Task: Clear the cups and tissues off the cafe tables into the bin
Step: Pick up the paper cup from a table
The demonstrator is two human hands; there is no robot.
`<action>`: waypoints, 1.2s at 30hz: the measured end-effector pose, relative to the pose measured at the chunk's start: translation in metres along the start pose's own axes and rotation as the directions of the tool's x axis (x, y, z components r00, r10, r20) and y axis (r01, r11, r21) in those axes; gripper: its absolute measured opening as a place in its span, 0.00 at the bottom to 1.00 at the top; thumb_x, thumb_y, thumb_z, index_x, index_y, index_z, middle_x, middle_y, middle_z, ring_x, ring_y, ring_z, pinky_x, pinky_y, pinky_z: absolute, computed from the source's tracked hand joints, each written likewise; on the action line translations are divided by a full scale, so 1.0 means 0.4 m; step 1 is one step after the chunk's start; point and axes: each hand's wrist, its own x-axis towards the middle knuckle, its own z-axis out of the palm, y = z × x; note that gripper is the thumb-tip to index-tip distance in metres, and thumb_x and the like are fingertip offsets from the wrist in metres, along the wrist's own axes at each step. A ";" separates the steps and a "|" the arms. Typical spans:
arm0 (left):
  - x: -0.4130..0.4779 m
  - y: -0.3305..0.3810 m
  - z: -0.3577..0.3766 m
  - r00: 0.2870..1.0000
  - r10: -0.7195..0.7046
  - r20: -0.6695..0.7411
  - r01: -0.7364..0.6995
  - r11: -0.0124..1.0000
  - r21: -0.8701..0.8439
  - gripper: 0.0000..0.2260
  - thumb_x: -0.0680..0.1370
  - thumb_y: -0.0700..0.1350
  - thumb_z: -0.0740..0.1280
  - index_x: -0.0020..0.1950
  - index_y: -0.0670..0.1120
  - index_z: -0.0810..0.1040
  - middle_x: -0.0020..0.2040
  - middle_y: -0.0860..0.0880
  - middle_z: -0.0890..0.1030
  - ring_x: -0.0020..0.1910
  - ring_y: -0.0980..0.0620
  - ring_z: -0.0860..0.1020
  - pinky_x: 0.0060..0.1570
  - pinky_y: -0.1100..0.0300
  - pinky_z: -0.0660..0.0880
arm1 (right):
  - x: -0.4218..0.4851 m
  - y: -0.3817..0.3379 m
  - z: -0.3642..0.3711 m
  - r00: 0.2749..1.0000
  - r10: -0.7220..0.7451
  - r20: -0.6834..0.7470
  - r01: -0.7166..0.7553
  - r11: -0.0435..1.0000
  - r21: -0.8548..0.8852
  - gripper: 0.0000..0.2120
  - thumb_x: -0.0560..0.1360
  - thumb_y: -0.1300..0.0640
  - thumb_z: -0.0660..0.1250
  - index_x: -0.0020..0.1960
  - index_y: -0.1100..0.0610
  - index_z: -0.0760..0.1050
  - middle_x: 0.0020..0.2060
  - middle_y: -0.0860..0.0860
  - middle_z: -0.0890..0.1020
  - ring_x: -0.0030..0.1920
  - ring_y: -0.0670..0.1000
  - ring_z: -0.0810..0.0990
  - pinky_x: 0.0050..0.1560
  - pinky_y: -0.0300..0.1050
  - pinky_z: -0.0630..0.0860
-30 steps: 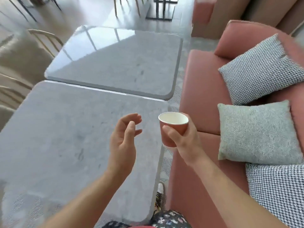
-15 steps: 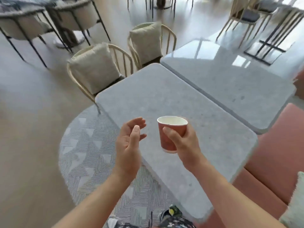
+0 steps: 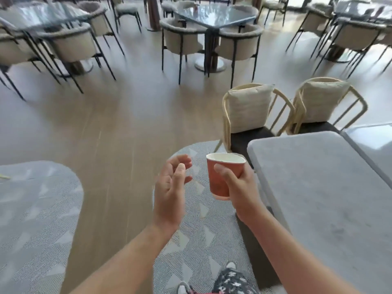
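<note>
My right hand [image 3: 244,187] grips a red paper cup [image 3: 220,179] with a white inside, upright in the air just left of the grey marble table [image 3: 331,198]. The cup looks empty. Beside it, my left hand [image 3: 171,192] hangs open with curled fingers and nothing in it, over the patterned grey rug [image 3: 201,247]. No bin and no tissues show in this view.
Two rattan chairs with cream cushions [image 3: 250,109] [image 3: 322,100] stand at the marble table's far side. Wooden floor [image 3: 118,134] stretches ahead to dark-legged chairs [image 3: 182,39] around a glass table [image 3: 216,14]. A second rug [image 3: 31,219] lies at the left. My feet [image 3: 231,279] show below.
The view has swung left, from the sofa and tables to the open cafe floor. Both hands keep their pose, the right one still holding the cup.
</note>
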 end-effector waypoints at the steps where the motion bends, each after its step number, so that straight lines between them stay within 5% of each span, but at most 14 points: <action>1: 0.024 0.004 -0.038 0.999 0.004 -0.035 -0.004 1.000 -0.003 0.10 0.80 0.54 0.62 0.57 0.56 0.81 0.59 0.47 0.83 0.62 0.48 0.81 0.55 0.51 0.78 | 0.020 -0.004 0.051 0.999 -0.002 0.033 0.003 1.000 -0.013 0.22 0.63 0.44 0.77 0.53 0.52 0.80 0.41 0.44 0.86 0.42 0.43 0.83 0.42 0.44 0.82; 7: 0.185 0.010 -0.252 0.976 0.027 -0.218 -0.022 0.999 0.027 0.10 0.81 0.48 0.61 0.59 0.54 0.80 0.59 0.50 0.84 0.62 0.50 0.81 0.55 0.54 0.78 | 0.182 0.009 0.335 0.978 0.019 0.209 -0.010 0.999 -0.046 0.26 0.61 0.40 0.76 0.54 0.52 0.80 0.42 0.45 0.86 0.44 0.47 0.85 0.47 0.56 0.83; 21: 0.813 0.045 -0.675 0.786 0.134 -0.603 -0.056 0.988 0.146 0.12 0.81 0.49 0.60 0.60 0.49 0.79 0.58 0.51 0.83 0.62 0.50 0.81 0.59 0.45 0.80 | 0.763 -0.015 1.050 0.794 0.019 0.607 0.000 0.999 -0.032 0.20 0.65 0.45 0.76 0.54 0.53 0.79 0.39 0.40 0.84 0.40 0.40 0.81 0.41 0.37 0.78; 31: 1.097 0.071 -1.012 0.612 0.141 -0.778 -0.057 0.989 0.134 0.13 0.82 0.50 0.60 0.60 0.49 0.80 0.58 0.51 0.84 0.61 0.50 0.81 0.58 0.48 0.79 | 0.967 -0.013 1.545 0.606 0.040 0.795 0.019 0.998 -0.065 0.18 0.68 0.49 0.73 0.56 0.55 0.78 0.43 0.47 0.82 0.41 0.43 0.79 0.38 0.36 0.77; 36: 1.260 0.084 -1.270 0.569 0.170 -0.805 -0.079 0.985 0.152 0.13 0.82 0.51 0.60 0.61 0.49 0.80 0.58 0.50 0.83 0.61 0.50 0.81 0.60 0.45 0.79 | 1.035 0.011 1.858 0.569 0.023 0.822 0.042 0.997 -0.057 0.18 0.68 0.50 0.73 0.55 0.56 0.78 0.42 0.47 0.82 0.39 0.43 0.79 0.36 0.37 0.77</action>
